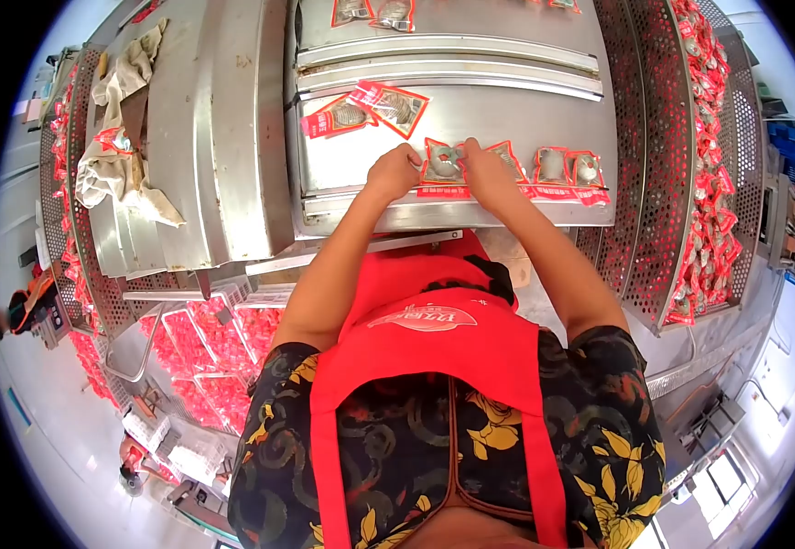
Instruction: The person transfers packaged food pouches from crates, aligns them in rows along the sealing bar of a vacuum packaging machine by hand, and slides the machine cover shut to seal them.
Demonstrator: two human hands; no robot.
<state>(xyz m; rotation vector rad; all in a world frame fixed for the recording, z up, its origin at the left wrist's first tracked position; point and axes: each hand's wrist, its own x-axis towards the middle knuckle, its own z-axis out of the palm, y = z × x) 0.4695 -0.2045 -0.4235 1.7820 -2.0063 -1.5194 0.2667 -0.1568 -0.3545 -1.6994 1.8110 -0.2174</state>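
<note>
A clear food packet with red edging lies on the metal machine bed between my hands, its contents greyish. My left hand is closed, with its fingertips at the packet's left edge. The fingers of my right hand are closed at its upper right edge. Partly behind my right hand is another packet. Farther right, a packet and one more lie in the same row, with red ends toward me. Two overlapping packets lie up and left of my hands.
Metal bars cross the bed beyond the packets, with more packets past them. Perforated metal bins of red packets stand on the right. A crumpled cloth lies on the left metal surface. Crates of red packets sit lower left.
</note>
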